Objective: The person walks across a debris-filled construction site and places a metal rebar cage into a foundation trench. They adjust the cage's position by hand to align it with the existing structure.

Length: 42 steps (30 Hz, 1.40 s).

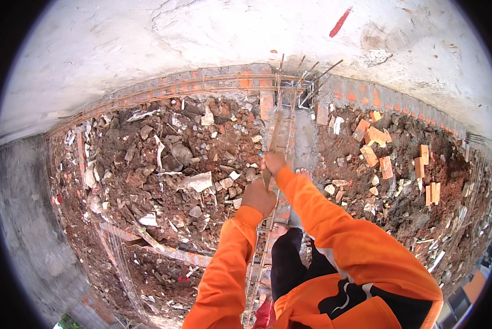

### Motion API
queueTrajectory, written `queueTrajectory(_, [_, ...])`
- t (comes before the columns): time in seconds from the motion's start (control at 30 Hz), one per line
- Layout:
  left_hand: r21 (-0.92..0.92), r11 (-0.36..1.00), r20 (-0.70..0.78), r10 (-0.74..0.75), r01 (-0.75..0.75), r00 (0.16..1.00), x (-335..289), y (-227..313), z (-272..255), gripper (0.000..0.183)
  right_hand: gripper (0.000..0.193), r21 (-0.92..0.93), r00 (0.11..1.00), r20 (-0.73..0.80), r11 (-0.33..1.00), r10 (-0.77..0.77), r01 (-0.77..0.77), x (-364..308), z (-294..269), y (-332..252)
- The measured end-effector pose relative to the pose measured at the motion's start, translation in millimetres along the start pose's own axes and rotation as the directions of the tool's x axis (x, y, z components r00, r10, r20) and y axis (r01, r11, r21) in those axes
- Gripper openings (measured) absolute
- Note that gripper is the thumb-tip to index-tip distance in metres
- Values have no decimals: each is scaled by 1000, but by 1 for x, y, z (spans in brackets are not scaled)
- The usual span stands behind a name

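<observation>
A narrow brown strip that looks like wood (277, 129) lies lengthwise over the low brick wall (289, 143) in front of me. My left hand (258, 197) is closed around its near end. Farther along, my right hand (274, 162) grips the same strip, and a small bit of blue shows at its fingers, too small to name. Beneath my hands a steel rebar cage (261, 241) runs along the wall toward me. At the far end, upright rebar rods (306, 82) stand where the walls meet.
Rubble and soil (180, 148) fill the left bay. Loose orange bricks (376, 136) lie on dirt to the right. Another long rebar cage (202, 84) runs along the tall white wall (229, 33). A grey wall (29, 203) bounds the left side.
</observation>
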<state>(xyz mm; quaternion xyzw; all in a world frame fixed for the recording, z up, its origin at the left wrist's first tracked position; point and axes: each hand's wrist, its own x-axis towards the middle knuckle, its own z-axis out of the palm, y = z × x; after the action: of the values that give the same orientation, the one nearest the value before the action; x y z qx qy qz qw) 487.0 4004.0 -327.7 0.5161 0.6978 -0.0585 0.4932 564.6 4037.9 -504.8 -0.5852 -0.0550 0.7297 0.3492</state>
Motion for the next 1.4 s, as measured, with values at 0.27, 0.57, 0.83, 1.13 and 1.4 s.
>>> queueTrajectory(0.27, [-103, 994, -98, 37, -47, 995, -30, -63, 59, 48, 14, -221, 982, -186, 975, -19, -23, -26, -7, 50])
queueTrajectory(0.57, [-197, 979, -100, 33, -52, 994, -31, -103, 108, 54, 12, -366, 982, -149, 929, -116, 55, -10, -44, 113])
queueTrajectory(0.83, [-234, 971, -102, 15, -39, 995, -27, -139, 143, 59, 27, -491, 986, -116, 870, -118, 46, -14, -54, 131])
queueTrajectory(1.13, [-201, 978, -211, 7, -51, 977, -22, -199, 203, 60, 29, -599, 977, -82, 794, -196, 109, -19, -50, 153])
queueTrajectory(1.4, [-181, 982, -190, 25, -60, 981, -16, -208, 208, 61, 32, -619, 986, -85, 783, -146, 63, 2, -67, 195])
